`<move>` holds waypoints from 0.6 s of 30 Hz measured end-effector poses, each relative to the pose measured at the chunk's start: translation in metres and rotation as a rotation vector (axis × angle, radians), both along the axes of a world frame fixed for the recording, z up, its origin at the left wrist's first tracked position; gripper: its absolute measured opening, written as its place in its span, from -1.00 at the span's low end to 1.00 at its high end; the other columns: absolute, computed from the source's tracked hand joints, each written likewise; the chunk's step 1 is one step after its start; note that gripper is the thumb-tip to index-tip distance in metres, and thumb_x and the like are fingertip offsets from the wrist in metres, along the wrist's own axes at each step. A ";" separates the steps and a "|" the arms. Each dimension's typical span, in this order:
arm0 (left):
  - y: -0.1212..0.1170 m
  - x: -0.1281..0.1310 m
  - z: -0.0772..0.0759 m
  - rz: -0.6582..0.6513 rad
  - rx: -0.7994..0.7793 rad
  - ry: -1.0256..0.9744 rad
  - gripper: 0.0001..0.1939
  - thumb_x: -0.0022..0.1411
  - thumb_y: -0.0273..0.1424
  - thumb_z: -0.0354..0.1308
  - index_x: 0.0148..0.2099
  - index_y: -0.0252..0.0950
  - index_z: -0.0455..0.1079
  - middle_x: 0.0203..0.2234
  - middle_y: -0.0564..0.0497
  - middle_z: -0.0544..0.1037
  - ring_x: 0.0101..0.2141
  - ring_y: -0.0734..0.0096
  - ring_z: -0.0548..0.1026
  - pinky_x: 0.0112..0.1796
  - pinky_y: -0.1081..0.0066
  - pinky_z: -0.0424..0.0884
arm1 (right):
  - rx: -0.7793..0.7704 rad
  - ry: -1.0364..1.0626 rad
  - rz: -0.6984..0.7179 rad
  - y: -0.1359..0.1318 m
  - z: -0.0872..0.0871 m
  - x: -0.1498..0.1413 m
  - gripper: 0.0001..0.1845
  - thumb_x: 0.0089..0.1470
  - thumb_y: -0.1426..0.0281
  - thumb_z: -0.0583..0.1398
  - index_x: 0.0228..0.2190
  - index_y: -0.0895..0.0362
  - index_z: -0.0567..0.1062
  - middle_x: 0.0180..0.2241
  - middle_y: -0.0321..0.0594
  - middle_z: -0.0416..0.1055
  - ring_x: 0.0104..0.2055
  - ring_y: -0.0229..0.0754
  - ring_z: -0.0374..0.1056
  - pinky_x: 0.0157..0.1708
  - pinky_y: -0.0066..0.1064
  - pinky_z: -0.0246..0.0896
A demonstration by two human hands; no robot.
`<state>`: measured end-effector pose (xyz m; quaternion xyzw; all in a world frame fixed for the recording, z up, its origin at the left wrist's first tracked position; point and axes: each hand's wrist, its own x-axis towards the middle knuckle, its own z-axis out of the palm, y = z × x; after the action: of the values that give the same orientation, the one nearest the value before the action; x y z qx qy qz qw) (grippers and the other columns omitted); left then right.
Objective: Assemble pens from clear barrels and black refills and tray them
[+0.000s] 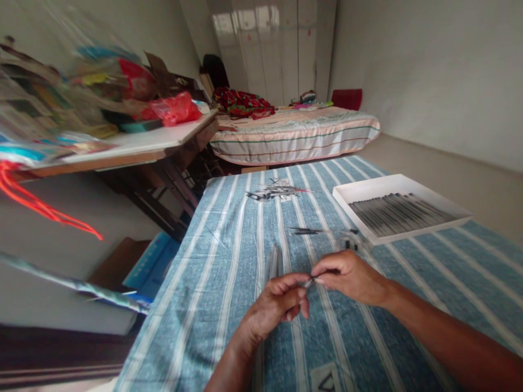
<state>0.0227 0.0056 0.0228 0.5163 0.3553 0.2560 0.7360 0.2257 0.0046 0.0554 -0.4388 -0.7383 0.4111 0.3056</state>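
Above the striped cloth, the fingertips of both my hands meet. My left hand pinches a slim greyish, see-through tube, mostly covered by the fingers. At its end my right hand is closed on a small dark piece, too small to make out fully. Beyond the left hand lie several clear grey tubes, side by side. A few thin black sticks are further off. Small black pieces sit in what looks like a clear container, partly behind the right hand.
A white open box of dark pen-like sticks stands on the right of the cloth-covered table. A loose pile of thin dark and silvery parts lies at the far end. A cluttered side table is left; a bed is behind.
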 end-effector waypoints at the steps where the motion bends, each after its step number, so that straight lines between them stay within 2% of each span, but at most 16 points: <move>1: 0.000 0.000 0.000 -0.004 0.000 0.004 -0.51 0.10 -0.23 0.18 0.03 -0.40 0.34 -0.64 0.01 0.50 -0.71 0.64 0.18 -0.66 0.54 -0.01 | 0.002 -0.013 0.004 0.000 0.000 -0.001 -0.85 -0.01 0.46 0.14 -0.44 0.21 0.54 -0.60 -0.35 0.37 -0.55 -0.36 0.24 -0.53 -0.56 0.09; 7: 0.000 0.000 -0.001 -0.046 -0.004 0.037 -0.60 0.10 -0.22 0.18 -0.08 -0.38 0.39 -0.64 0.04 0.49 -0.71 0.67 0.17 -0.65 0.54 0.00 | 0.043 -0.095 0.029 0.000 0.002 -0.004 -0.82 -0.05 0.52 0.13 -0.47 0.20 0.55 -0.58 -0.33 0.40 -0.52 -0.35 0.27 -0.50 -0.57 0.08; 12: 0.000 0.001 0.002 -0.078 0.009 0.083 -0.71 0.13 -0.23 0.15 -0.24 -0.39 0.41 -0.64 0.04 0.48 -0.71 0.68 0.16 -0.65 0.53 0.00 | 0.053 -0.135 0.081 0.001 -0.001 -0.003 -0.80 -0.06 0.55 0.11 -0.49 0.20 0.55 -0.59 -0.34 0.38 -0.51 -0.36 0.26 -0.50 -0.58 0.07; 18: -0.001 0.001 0.003 -0.117 0.027 0.127 -0.73 0.15 -0.23 0.13 -0.29 -0.38 0.38 -0.62 0.05 0.48 -0.71 0.68 0.15 -0.65 0.53 0.00 | -0.009 -0.116 0.133 0.002 -0.001 -0.001 -0.81 -0.07 0.55 0.11 -0.50 0.21 0.54 -0.64 -0.37 0.33 -0.56 -0.38 0.22 -0.54 -0.60 0.04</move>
<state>0.0233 0.0051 0.0256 0.5613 0.3670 0.1839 0.7186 0.2249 0.0061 0.0545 -0.4131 -0.7804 0.4078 0.2324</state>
